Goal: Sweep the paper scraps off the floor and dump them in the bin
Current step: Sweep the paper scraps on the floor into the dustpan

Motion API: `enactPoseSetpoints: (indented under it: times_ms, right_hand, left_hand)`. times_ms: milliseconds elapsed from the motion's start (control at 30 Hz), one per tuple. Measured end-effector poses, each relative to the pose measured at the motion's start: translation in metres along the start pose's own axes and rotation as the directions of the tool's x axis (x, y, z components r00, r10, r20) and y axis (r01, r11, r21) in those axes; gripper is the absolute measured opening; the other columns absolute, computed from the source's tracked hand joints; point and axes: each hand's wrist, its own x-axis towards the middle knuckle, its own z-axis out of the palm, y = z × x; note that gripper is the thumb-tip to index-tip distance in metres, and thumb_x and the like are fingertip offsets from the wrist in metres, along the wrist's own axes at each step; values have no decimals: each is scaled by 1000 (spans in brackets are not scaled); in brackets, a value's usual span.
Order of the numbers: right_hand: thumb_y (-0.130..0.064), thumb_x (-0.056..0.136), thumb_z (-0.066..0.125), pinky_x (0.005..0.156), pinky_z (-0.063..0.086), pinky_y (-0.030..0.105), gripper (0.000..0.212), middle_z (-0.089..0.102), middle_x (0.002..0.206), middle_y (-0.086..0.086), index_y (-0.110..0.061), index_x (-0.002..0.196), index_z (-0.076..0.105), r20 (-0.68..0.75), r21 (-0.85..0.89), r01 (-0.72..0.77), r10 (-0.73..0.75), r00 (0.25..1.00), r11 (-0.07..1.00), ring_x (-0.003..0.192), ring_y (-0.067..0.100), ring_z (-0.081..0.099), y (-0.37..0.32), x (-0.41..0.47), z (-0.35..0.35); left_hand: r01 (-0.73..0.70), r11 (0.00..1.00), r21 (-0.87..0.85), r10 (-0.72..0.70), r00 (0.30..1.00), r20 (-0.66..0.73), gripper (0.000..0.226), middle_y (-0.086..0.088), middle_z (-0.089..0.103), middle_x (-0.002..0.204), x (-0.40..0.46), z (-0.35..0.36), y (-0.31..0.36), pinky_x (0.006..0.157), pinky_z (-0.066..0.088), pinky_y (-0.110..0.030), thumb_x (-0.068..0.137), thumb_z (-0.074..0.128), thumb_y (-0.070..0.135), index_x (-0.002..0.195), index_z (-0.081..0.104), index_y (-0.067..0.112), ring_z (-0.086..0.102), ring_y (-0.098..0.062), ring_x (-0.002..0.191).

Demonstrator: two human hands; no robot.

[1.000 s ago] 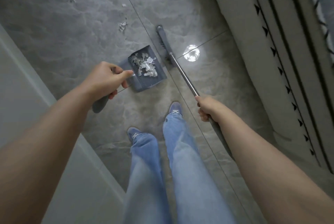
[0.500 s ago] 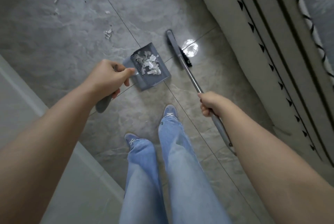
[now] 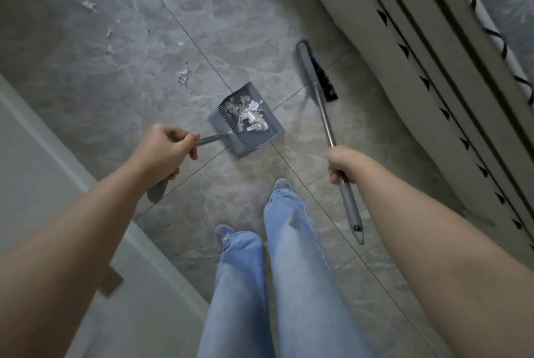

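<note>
Low in the frame stand two legs in blue jeans (image 3: 289,285). The left hand (image 3: 164,152) has its grip clamped on the long-handled grey plastic dustpan (image 3: 248,137), mid-frame, full of white paper scraps (image 3: 251,117). The right hand (image 3: 341,164) grips the long grey broom (image 3: 326,123). More loose scraps (image 3: 183,75) lie on the grey tiled floor (image 3: 231,25), upper left.

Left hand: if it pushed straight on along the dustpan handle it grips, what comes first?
The left hand would meet the dustpan holding paper scraps; beyond that only floor, though depth is unclear.
</note>
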Motion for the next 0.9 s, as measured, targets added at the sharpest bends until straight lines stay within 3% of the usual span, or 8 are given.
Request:
enactPoseSetpoints:
  times_ms: [133,233,333,467,600,667,767,900]
  right_hand:
    - [-35,99,35,47,37,27,38,44,57,11,-7,78,49,84,26,34,-36,996,999,43,20,38,27,-29,26]
    - [-42,99,36,46,37,27,41,45,54,11,-8,78,48,72,37,62,-65,995,997,42,21,41,39,-46,27]
    - [-41,99,32,52,45,30,42,54,64,15,-6,91,55,-11,-29,84,-85,996,996,45,25,50,41,-56,33]
    - [-34,100,29,37,36,17,39,60,73,16,-6,104,56,-95,-122,27,-39,995,992,46,24,54,24,-56,44]
    - [-20,99,32,35,35,19,32,50,32,13,-1,84,54,10,-240,-9,12,1000,971,38,26,51,8,-62,67]
    - [-22,98,33,44,39,22,37,53,44,15,-4,69,49,45,-218,20,-11,999,976,45,27,50,11,-63,78]
    - [-30,98,31,43,39,24,43,50,53,18,-2,73,51,7,-104,29,-28,1000,994,39,25,47,26,-62,89]
    - [-37,100,28,44,41,27,44,50,56,17,-2,87,51,-116,-6,4,-4,993,1000,41,25,49,24,-63,102]
  left_hand:
    - [25,999,31,-25,1000,-11,39,-9,44,49,-4,-3,4,36,35,-23,97,57,28,70,71,4,41,-19,34]
    - [28,998,62,-27,999,-18,38,-8,45,48,-8,-3,6,33,34,-21,98,56,28,71,73,6,40,-16,33]
    - [27,997,69,-25,999,-31,38,-9,44,48,-7,-2,6,31,33,-19,98,55,27,71,73,7,37,-12,28]
    - [9,998,70,-6,999,-43,37,-4,43,44,-3,-3,0,34,36,-21,97,56,27,69,74,10,39,-12,29]
    - [-28,999,28,29,999,-39,36,-6,46,43,0,-1,-5,38,39,-21,95,57,27,66,72,12,41,-11,29]
    - [-23,1000,8,24,999,-44,37,-2,48,39,0,-2,-7,39,39,-20,94,56,27,65,72,11,42,-9,27]
    - [-7,999,-37,5,999,-37,37,3,48,35,-2,-2,-8,34,34,-16,93,55,23,71,70,-1,42,-9,25]
    - [-10,993,-121,9,1000,-15,36,-25,60,55,-3,-3,-15,34,40,-18,89,53,21,79,66,-11,51,-18,31]
